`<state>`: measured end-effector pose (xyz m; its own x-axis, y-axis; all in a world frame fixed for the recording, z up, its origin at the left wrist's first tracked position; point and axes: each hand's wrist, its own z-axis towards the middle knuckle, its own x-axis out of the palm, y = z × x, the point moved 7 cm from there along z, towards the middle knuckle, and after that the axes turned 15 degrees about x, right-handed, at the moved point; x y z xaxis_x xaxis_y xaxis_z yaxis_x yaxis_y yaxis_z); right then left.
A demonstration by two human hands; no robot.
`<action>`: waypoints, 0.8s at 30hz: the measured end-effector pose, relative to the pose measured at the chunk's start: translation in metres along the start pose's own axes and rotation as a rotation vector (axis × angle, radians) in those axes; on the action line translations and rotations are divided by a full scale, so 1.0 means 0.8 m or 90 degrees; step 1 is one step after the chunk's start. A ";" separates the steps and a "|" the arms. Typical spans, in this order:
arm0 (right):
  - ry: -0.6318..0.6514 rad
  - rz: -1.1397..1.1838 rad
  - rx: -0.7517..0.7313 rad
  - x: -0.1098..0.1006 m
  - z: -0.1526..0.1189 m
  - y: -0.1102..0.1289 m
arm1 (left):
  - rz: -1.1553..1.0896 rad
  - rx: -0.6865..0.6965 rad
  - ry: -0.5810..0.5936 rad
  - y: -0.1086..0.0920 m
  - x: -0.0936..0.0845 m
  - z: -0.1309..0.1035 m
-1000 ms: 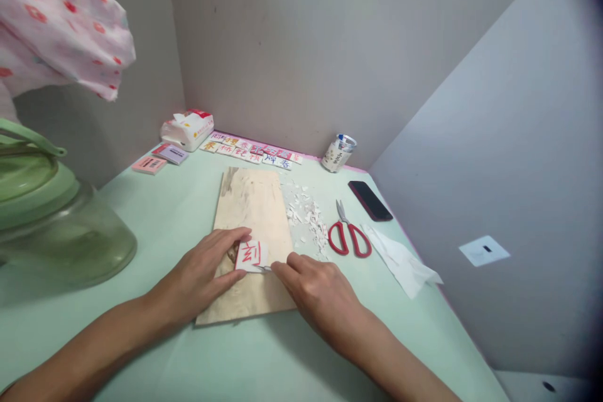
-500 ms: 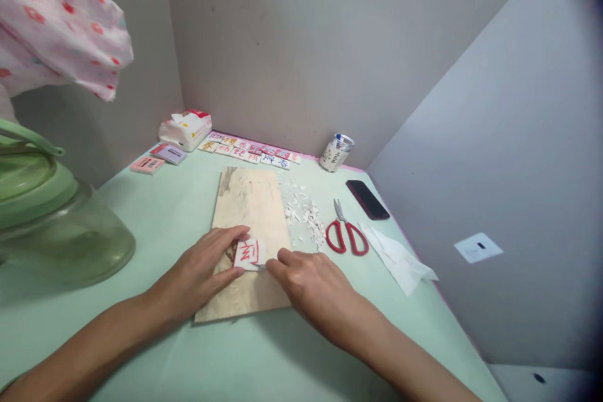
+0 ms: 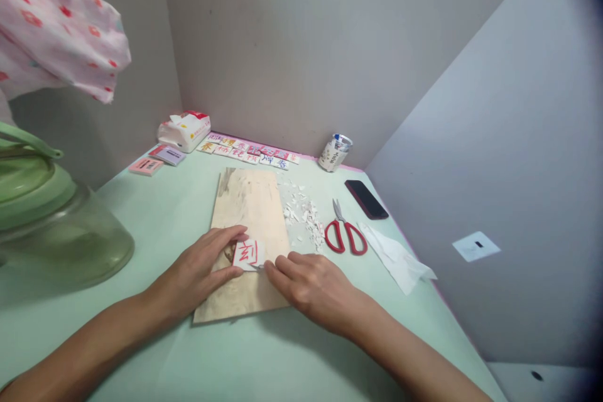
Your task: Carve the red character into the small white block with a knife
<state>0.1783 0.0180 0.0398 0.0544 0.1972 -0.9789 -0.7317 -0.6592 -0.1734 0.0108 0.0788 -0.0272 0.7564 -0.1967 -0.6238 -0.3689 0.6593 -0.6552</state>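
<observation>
On a pale wooden board [image 3: 254,198] lies a small white square block [image 3: 245,254] with a red character drawn on it. My left hand [image 3: 200,265] holds the block by its left side, thumb at the near edge and fingers at the far edge. My right hand [image 3: 308,286] is closed around a small carving knife [image 3: 258,267], whose thin metal tip touches the block's near right corner. The knife's handle is hidden in my fist. White shavings [image 3: 308,217] lie scattered just right of the board.
Red-handled scissors [image 3: 346,239], a crumpled tissue [image 3: 400,260] and a black phone [image 3: 366,199] lie to the right. A can [image 3: 335,153] and rows of lettered tiles [image 3: 252,151] line the back, near a tissue pack [image 3: 184,130]. A large green-lidded jar [image 3: 70,239] stands at left.
The knife tip has shifted slightly left along the block's near edge, and my right fingers have changed position a little. My left hand keeps the block in place.
</observation>
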 end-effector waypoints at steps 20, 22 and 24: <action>0.044 0.029 0.010 0.008 0.003 -0.018 | -0.026 -0.018 0.006 0.000 0.001 0.000; 0.004 0.043 0.023 0.010 -0.003 -0.015 | -0.026 -0.014 0.005 0.000 0.001 -0.001; -0.031 0.059 0.035 0.011 -0.010 -0.011 | -0.024 -0.009 0.003 0.000 0.002 -0.002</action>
<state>0.1908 0.0196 0.0318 -0.0475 0.1736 -0.9837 -0.7678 -0.6362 -0.0753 0.0110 0.0773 -0.0285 0.7676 -0.2249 -0.6002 -0.3472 0.6412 -0.6843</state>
